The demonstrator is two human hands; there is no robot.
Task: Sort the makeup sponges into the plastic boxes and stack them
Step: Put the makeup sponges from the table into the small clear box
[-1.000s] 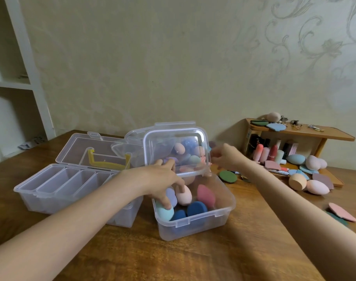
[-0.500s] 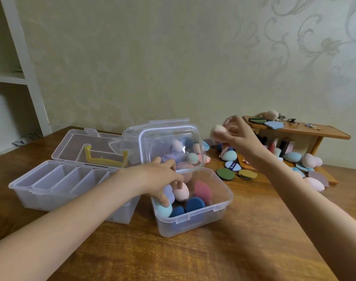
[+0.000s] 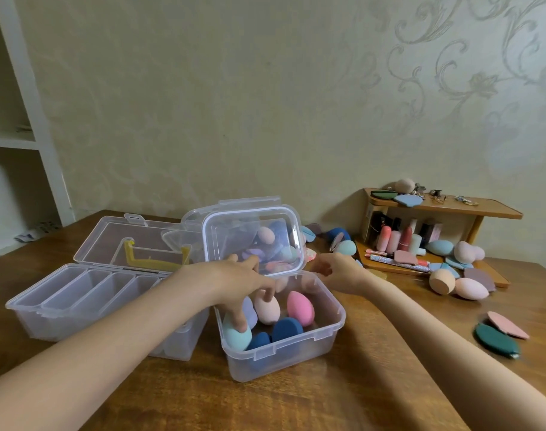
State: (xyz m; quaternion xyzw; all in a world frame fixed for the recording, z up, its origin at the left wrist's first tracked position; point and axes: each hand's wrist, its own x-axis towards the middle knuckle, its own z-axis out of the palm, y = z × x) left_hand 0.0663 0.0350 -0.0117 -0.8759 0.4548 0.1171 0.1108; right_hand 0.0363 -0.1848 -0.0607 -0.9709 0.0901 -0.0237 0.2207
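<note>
Where lid [image 3: 253, 237] blocks view, right hand [image 3: 338, 273] grasp unclear; left hand [image 3: 234, 283] fingers loose on sponges [image 3: 267, 306].

A home room: patterned wallpaper [image 3: 452, 73], wooden table [image 3: 296, 405], white shelving [image 3: 32, 126].

We see the divided box [image 3: 88, 301] left of the sponge box [image 3: 284, 343]; the small shelf [image 3: 445, 209] stands right, behind loose sponges [image 3: 458, 286].
</note>
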